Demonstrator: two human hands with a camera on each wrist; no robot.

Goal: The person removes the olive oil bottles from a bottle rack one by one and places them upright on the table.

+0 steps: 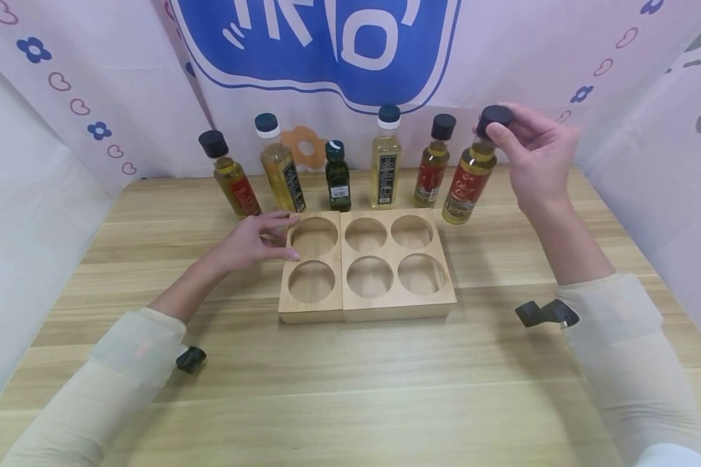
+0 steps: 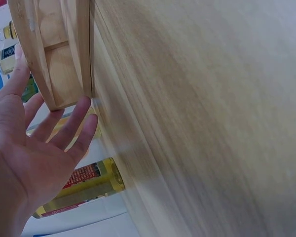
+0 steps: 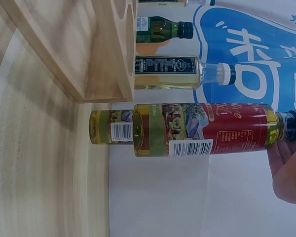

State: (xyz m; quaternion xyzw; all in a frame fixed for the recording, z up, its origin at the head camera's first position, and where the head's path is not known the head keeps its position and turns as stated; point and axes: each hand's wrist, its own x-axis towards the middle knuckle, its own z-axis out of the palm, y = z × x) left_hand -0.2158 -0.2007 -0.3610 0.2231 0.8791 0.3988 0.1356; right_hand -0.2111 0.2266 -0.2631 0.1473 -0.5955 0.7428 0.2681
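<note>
My right hand (image 1: 540,152) grips the black cap of an olive oil bottle (image 1: 469,188) with a red label. In the right wrist view this bottle (image 3: 187,131) hangs upright above the tabletop, its base off the wood. At the middle of the table sits a wooden bottle holder (image 1: 400,312) with round holes, made of two blocks side by side. My left hand (image 1: 248,243) rests at the holder's left edge. Seen from the left wrist, the fingers (image 2: 79,116) are spread and fairly straight against the holder's end (image 2: 84,54).
Behind the holder stands a row of bottles: a red-labelled one (image 1: 239,188) at far left, a clear one (image 1: 283,172), a small dark green one (image 1: 339,178), another clear one (image 1: 385,168) and a red-labelled one (image 1: 430,172). A printed cloth (image 1: 491,58) hangs behind the wooden table (image 1: 350,389).
</note>
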